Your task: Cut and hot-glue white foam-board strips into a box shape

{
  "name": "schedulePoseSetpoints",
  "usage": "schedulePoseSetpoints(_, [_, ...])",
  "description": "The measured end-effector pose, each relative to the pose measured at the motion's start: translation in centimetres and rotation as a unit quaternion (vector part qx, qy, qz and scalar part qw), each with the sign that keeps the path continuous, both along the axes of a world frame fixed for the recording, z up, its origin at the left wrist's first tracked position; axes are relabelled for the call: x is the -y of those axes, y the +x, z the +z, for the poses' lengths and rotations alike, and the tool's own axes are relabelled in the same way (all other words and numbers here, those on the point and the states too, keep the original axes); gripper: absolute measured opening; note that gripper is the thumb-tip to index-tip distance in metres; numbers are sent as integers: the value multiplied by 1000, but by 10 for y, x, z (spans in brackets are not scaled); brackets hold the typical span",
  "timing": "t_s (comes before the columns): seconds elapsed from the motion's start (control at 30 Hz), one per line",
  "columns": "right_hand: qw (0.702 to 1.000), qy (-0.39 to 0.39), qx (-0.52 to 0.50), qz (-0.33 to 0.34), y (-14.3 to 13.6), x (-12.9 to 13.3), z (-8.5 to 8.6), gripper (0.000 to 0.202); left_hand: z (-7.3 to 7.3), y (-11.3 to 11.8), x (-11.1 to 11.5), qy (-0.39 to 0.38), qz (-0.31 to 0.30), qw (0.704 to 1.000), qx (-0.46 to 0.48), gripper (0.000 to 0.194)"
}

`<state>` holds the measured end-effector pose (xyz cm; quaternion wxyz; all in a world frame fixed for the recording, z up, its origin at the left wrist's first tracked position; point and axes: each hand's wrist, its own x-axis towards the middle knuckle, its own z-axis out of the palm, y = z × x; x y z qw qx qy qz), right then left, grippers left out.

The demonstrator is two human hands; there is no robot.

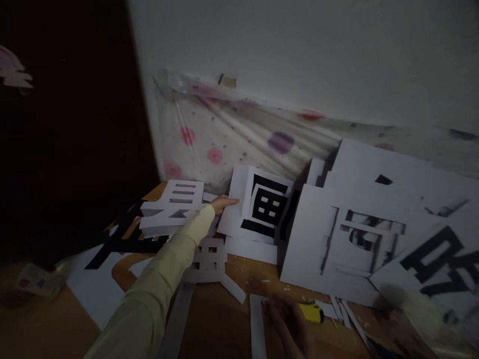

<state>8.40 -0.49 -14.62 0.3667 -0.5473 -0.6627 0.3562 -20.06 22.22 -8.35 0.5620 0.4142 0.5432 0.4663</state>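
My left hand reaches out in a pale yellow sleeve to the left side of a propped white sheet bearing a black character. A finger or thumb lies over the sheet's front, and the rest of the grip is partly hidden. Low in the view, my right hand is dark and smeared, near a yellow tool; whether its fingers hold anything is unclear. A thick white cut-out character lies left of my left hand, and a thinner white cut-out sits below it.
Large cut sheets lean at the right, by a spotted plastic cover on the wall. Paper strips and scraps lie on the wooden table. More black-printed paper is at the left. A blurred shape fills the lower right.
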Motion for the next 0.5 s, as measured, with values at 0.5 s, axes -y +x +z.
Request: schedulePoseSetpoints(0.5, [763,-312,-564,-48,-48,-113,14,7,100,46,15,191,-109,975,40,9])
